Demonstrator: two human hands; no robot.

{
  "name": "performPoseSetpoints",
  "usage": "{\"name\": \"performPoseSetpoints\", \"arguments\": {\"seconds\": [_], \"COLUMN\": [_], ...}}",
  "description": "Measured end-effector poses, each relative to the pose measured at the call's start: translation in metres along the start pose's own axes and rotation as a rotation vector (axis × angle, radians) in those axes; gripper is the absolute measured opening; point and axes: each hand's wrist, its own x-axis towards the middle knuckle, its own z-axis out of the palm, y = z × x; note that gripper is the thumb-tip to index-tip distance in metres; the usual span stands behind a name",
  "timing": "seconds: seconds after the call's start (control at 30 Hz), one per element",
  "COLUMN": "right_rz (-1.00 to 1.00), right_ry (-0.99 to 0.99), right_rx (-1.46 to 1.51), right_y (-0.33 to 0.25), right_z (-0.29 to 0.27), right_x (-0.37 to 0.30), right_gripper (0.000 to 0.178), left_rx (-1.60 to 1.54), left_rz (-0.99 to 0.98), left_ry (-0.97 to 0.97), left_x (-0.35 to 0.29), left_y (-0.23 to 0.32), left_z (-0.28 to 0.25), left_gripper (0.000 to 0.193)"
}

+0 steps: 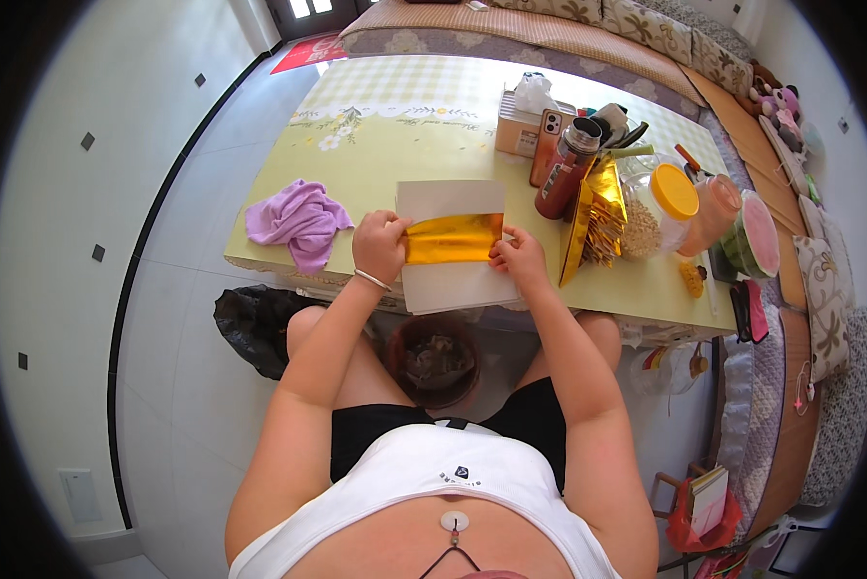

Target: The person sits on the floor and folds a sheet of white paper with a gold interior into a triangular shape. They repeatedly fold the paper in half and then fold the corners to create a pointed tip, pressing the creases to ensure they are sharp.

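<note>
A sheet of white paper with a shiny gold foil band (453,239) across its middle lies at the near edge of the table, on what looks like a stack of white sheets (450,199). My left hand (380,246) pinches the left end of the gold band, thumb on top. At its right end my right hand (518,257) pinches the edge between thumb and fingers. The band looks slightly creased between them. To the right, folded gold foil pieces (602,222) stand bunched together. A crumpled purple cloth (298,222) rests left of my left hand.
Behind the foil pieces stand a dark red flask (566,169), a phone (546,138) and a box (518,127). A yellow-lidded jar (657,207) and a cut watermelon (750,234) sit further right. Below the table edge are a bin (433,372) and a black bag (250,328).
</note>
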Motion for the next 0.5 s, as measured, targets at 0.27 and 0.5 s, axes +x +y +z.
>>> {"name": "performPoseSetpoints", "arguments": {"seconds": [0.27,0.5], "right_rz": [-0.071,-0.061], "right_ry": [0.093,0.132], "right_rx": [-0.051,0.093], "right_y": [-0.004,-0.017], "right_z": [0.009,0.020], "right_x": [-0.003,-0.001], "right_gripper": [0.061,0.058], "left_rx": [-0.350,-1.197], "left_rz": [-0.477,-0.958], "left_ry": [-0.165,-0.241], "left_x": [-0.014,-0.013], "left_y": [-0.010,-0.024], "left_z": [0.017,0.027], "left_gripper": [0.012,0.007]}}
